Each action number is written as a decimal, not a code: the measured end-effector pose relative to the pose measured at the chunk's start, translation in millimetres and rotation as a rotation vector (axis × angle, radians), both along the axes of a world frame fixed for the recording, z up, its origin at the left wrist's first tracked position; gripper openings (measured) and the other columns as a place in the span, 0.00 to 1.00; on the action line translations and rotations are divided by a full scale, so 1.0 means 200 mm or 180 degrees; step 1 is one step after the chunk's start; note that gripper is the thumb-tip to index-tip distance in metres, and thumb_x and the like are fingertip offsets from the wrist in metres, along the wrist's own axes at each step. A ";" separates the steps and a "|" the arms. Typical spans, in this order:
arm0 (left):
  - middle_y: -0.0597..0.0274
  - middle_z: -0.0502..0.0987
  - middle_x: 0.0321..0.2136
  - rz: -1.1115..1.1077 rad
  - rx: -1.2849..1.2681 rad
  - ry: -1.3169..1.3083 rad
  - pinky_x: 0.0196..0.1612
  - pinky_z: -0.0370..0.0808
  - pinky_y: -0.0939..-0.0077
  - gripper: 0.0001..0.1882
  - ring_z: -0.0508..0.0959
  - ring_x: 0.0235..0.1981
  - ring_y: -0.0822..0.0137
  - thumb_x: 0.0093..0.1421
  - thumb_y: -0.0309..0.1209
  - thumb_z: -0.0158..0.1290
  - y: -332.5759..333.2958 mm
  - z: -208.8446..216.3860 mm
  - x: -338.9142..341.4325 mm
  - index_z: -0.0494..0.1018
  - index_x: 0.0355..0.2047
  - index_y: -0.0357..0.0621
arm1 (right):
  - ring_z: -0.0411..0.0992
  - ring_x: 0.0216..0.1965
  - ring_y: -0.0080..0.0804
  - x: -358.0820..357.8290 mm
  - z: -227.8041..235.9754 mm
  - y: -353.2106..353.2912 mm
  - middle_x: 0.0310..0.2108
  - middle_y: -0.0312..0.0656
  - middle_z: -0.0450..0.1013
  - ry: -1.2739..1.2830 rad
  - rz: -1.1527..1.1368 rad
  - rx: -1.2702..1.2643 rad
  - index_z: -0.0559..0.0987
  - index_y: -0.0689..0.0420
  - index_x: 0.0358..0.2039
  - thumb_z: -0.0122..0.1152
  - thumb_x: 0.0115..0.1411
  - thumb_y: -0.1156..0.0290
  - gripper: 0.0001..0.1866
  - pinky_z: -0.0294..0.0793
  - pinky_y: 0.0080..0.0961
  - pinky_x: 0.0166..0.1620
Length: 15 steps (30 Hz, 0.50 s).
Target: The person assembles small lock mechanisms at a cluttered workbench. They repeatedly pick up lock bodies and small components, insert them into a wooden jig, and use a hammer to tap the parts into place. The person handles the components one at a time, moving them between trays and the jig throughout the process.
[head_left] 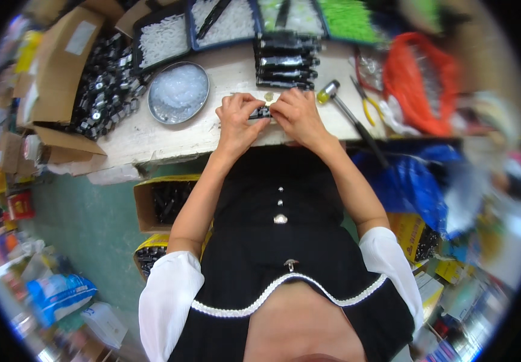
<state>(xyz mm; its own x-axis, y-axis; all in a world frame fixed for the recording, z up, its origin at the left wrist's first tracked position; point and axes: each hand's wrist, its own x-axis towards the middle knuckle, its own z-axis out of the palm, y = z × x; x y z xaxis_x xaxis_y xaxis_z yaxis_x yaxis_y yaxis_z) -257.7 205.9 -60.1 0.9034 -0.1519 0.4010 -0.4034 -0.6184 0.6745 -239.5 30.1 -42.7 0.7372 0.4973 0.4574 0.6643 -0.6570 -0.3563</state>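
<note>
Near the front edge of the white workbench (212, 138), a small black part with silvery bits (261, 112) sits between my two hands. My left hand (237, 116) pinches its left end between thumb and fingers. Closed around the right end, my right hand (299, 116) hides that side of it. Just beyond my fingers stands a stack of long black pieces (286, 60). A round metal dish (179, 93) of clear whitish material lies left of my hands. To the right rests a hammer (351, 111) with a yellowish head tip.
Trays of white pieces (163, 43) and bright green pieces (348, 21) line the back. Black and silver parts (105, 90) spill from a cardboard box (61, 72) at left. Yellow-handled pliers (368, 104) and a red plastic bag (420, 84) lie right. Boxes (155, 205) stand below the bench.
</note>
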 end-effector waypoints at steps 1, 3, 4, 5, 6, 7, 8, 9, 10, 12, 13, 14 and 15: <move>0.66 0.71 0.36 0.0027 0.0053 -0.0031 0.43 0.58 0.68 0.17 0.67 0.42 0.63 0.40 0.30 0.63 -0.01 0.01 0.00 0.77 0.33 0.49 | 0.65 0.35 0.31 0.00 -0.01 0.00 0.28 0.32 0.69 0.0036 0.0005 -0.0015 0.77 0.53 0.27 0.61 0.47 0.70 0.05 0.55 0.31 0.36; 0.65 0.72 0.36 0.0051 0.0087 -0.0054 0.43 0.58 0.69 0.16 0.68 0.41 0.63 0.39 0.29 0.63 -0.02 0.00 0.01 0.77 0.33 0.49 | 0.65 0.35 0.31 0.00 0.00 -0.01 0.29 0.32 0.69 0.0135 0.0000 0.0000 0.77 0.53 0.27 0.61 0.47 0.70 0.05 0.55 0.31 0.37; 0.65 0.72 0.35 0.0045 0.0067 -0.0047 0.43 0.58 0.69 0.16 0.68 0.41 0.63 0.39 0.29 0.63 -0.03 -0.01 0.01 0.77 0.33 0.49 | 0.65 0.35 0.31 0.00 0.01 -0.01 0.29 0.32 0.69 0.0185 -0.0007 0.0007 0.77 0.53 0.26 0.61 0.47 0.70 0.05 0.55 0.31 0.37; 0.65 0.72 0.35 0.0038 0.0047 -0.0039 0.43 0.58 0.69 0.16 0.68 0.41 0.63 0.39 0.29 0.63 -0.03 -0.02 0.01 0.77 0.33 0.49 | 0.65 0.35 0.31 0.00 0.00 -0.01 0.29 0.32 0.69 0.0208 -0.0009 0.0020 0.77 0.52 0.26 0.61 0.47 0.70 0.05 0.55 0.31 0.37; 0.65 0.72 0.35 0.0033 0.0058 -0.0043 0.43 0.58 0.69 0.16 0.68 0.41 0.63 0.40 0.29 0.63 -0.03 -0.01 0.01 0.77 0.33 0.49 | 0.65 0.35 0.31 0.00 0.00 -0.01 0.29 0.32 0.69 0.0231 -0.0012 0.0033 0.78 0.52 0.26 0.61 0.47 0.70 0.04 0.55 0.31 0.37; 0.65 0.72 0.35 0.0031 0.0072 -0.0047 0.43 0.58 0.69 0.16 0.68 0.41 0.63 0.40 0.29 0.62 -0.03 -0.01 0.02 0.77 0.33 0.48 | 0.65 0.35 0.31 0.01 -0.01 -0.02 0.28 0.32 0.69 0.0255 -0.0013 0.0049 0.78 0.52 0.26 0.61 0.47 0.70 0.04 0.55 0.31 0.37; 0.64 0.72 0.35 0.0029 0.0085 -0.0050 0.43 0.58 0.69 0.15 0.68 0.41 0.63 0.40 0.29 0.62 -0.03 -0.01 0.02 0.77 0.33 0.48 | 0.65 0.35 0.31 0.01 0.00 -0.02 0.28 0.32 0.69 0.0296 -0.0011 0.0034 0.78 0.52 0.27 0.61 0.47 0.70 0.05 0.55 0.31 0.37; 0.64 0.72 0.35 0.0027 0.0091 -0.0033 0.43 0.58 0.69 0.15 0.68 0.41 0.63 0.40 0.29 0.62 -0.03 -0.01 0.02 0.77 0.33 0.48 | 0.65 0.35 0.31 0.01 0.01 -0.02 0.28 0.32 0.69 0.0337 -0.0009 0.0020 0.79 0.52 0.27 0.61 0.48 0.70 0.05 0.55 0.31 0.37; 0.64 0.72 0.35 0.0027 0.0102 -0.0022 0.43 0.58 0.68 0.15 0.68 0.41 0.63 0.41 0.29 0.62 -0.03 -0.01 0.02 0.77 0.33 0.48 | 0.65 0.35 0.31 0.01 0.02 -0.02 0.28 0.32 0.69 0.0372 -0.0004 0.0010 0.79 0.52 0.28 0.62 0.48 0.70 0.05 0.55 0.31 0.37; 0.64 0.72 0.34 0.0018 0.0138 -0.0001 0.43 0.58 0.68 0.15 0.68 0.41 0.63 0.41 0.30 0.61 -0.03 -0.01 0.02 0.77 0.32 0.48 | 0.64 0.35 0.31 0.02 0.04 -0.03 0.28 0.32 0.68 0.0515 0.0051 0.0001 0.79 0.51 0.29 0.61 0.48 0.70 0.05 0.54 0.31 0.37; 0.64 0.72 0.34 0.0005 0.0154 0.0014 0.43 0.58 0.68 0.14 0.68 0.41 0.63 0.41 0.30 0.61 -0.03 -0.01 0.02 0.77 0.32 0.48 | 0.64 0.35 0.31 0.03 0.05 -0.04 0.28 0.32 0.68 0.0591 0.0075 -0.0011 0.80 0.51 0.29 0.61 0.49 0.70 0.06 0.54 0.31 0.37; 0.64 0.72 0.34 -0.0008 0.0172 0.0029 0.43 0.58 0.68 0.14 0.68 0.41 0.63 0.41 0.30 0.61 -0.03 0.00 0.03 0.77 0.32 0.48 | 0.64 0.36 0.32 0.03 0.05 -0.05 0.28 0.32 0.68 0.0613 0.0034 -0.0014 0.80 0.51 0.29 0.61 0.49 0.70 0.05 0.54 0.32 0.37; 0.64 0.72 0.34 -0.0033 0.0208 0.0056 0.43 0.58 0.68 0.14 0.68 0.41 0.63 0.41 0.30 0.61 -0.03 0.00 0.03 0.77 0.32 0.49 | 0.64 0.37 0.32 0.03 0.04 -0.06 0.29 0.33 0.68 0.0634 -0.0005 -0.0017 0.80 0.50 0.29 0.60 0.49 0.70 0.05 0.54 0.33 0.38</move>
<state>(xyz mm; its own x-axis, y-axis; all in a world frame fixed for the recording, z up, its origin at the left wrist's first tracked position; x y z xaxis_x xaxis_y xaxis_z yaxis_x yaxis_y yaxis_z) -250.8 199.2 -59.6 0.9084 -0.1865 0.3742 -0.3984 -0.6572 0.6398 -232.6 18.1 -34.3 0.8137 0.4981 0.2997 0.5799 -0.6603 -0.4771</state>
